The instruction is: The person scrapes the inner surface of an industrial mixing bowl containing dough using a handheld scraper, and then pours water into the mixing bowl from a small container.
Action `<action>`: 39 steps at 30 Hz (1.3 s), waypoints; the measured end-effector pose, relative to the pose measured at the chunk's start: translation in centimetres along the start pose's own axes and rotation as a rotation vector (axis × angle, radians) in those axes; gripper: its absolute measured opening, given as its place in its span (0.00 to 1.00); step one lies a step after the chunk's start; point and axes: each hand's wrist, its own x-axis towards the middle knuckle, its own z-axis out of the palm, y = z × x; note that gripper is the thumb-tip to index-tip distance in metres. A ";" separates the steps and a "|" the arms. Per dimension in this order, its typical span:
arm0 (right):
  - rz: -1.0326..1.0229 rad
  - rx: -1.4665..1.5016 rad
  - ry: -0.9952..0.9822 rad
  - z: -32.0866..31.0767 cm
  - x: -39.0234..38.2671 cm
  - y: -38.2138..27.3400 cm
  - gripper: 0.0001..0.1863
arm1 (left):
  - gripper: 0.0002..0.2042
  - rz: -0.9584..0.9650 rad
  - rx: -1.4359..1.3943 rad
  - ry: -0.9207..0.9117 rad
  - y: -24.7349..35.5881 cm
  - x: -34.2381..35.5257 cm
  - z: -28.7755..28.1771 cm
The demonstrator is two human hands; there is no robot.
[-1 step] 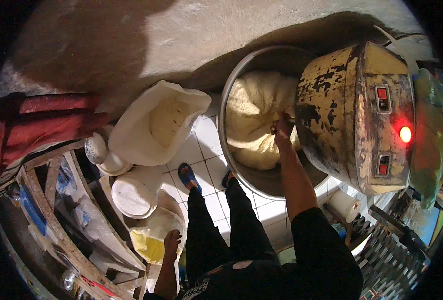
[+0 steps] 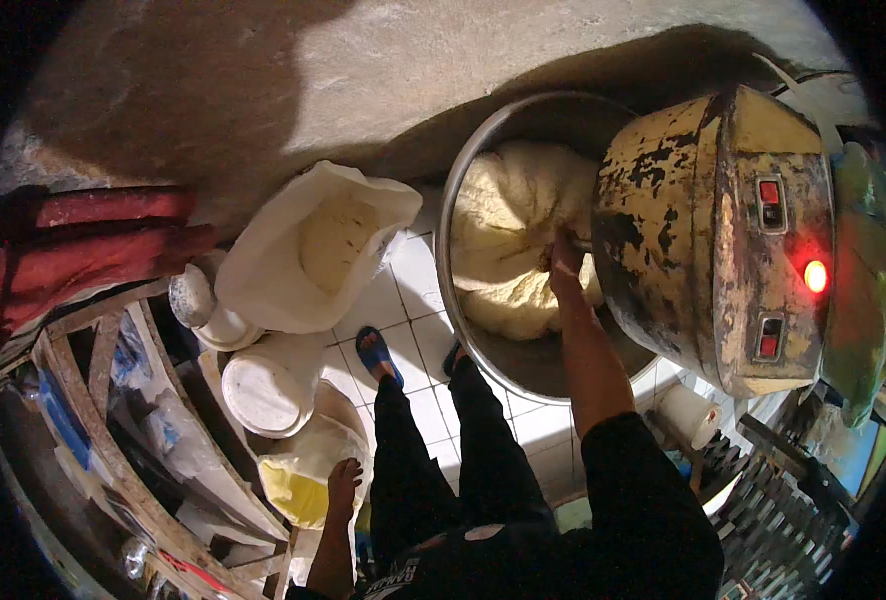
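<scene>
My right hand (image 2: 566, 262) reaches into the large steel bowl (image 2: 450, 230), at the metal shaft beside a mass of pale dough (image 2: 498, 210); its fingers are curled, their grip partly hidden in shadow. Over the bowl's right side sits a worn yellow mixer housing (image 2: 653, 260) with red switches and a glowing red light (image 2: 815, 276). My left hand (image 2: 343, 482) hangs low with loosely curled, parted fingers, beside a bag with yellow contents (image 2: 293, 492).
Left of the bowl stand a white sack of pale powder (image 2: 263, 280), a lidded white bucket (image 2: 263, 395) and wooden racks (image 2: 98, 390) below red cloth (image 2: 113, 265). A rough wall runs behind. My sandalled feet stand on white tiles (image 2: 413, 350). Metal grating (image 2: 783, 520) lies lower right.
The dough's folds have shifted in the bowl. The mixer housing appears very slightly lower in the picture. My hands stay in nearly the same places.
</scene>
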 end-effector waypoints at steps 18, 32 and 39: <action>-0.259 -0.170 -0.198 -3.9 -0.9 -1.5 0.14 | 0.16 0.046 -0.066 -0.005 -0.2 1.2 -0.1; 0.097 -0.030 -0.216 -0.5 5.9 4.9 0.16 | 0.15 0.077 -0.131 0.035 -1.2 -1.3 -0.2; 0.098 0.252 -0.326 -3.3 5.3 4.6 0.11 | 0.15 0.136 0.002 0.037 1.8 -1.4 -0.2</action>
